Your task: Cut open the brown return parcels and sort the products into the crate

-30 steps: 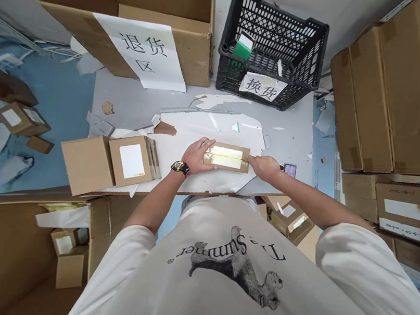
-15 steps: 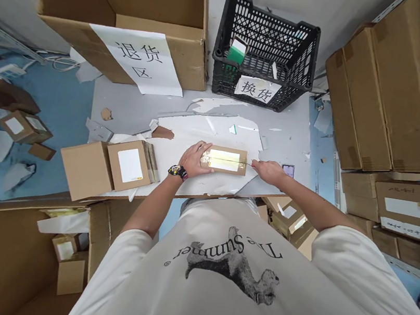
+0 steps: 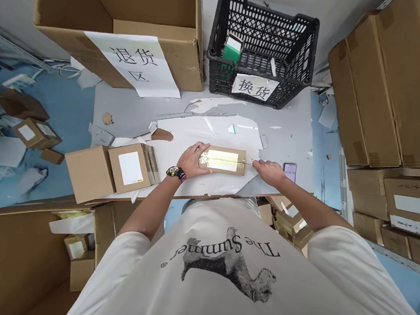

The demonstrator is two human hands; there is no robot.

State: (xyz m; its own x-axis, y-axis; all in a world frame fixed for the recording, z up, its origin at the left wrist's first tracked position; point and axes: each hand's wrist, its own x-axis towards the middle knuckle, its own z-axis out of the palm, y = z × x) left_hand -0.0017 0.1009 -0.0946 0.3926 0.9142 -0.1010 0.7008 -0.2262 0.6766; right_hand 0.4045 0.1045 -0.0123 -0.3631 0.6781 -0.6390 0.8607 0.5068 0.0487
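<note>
Head view: the taped box lies flat on a white sheet near the middle of the tabletop, a white label on its top face and shiny tape running lengthwise. Its flaps lie flat and the contents are out of sight, so work on it looks to be at an early stage; whether the tape is slit anywhere is too small to tell. The left hand braces the box's left end, fingers on the far side and thumb on the near side. The right hand's fingers are curled around a thin tool, which points at the box's right end; contact is unclear. A phone lies just right of that hand. Two cardboard boxes sit at the left, both closed and untouched. Farther off stand a large carton and, to its right, a black crate holding a green-and-white box.
</note>
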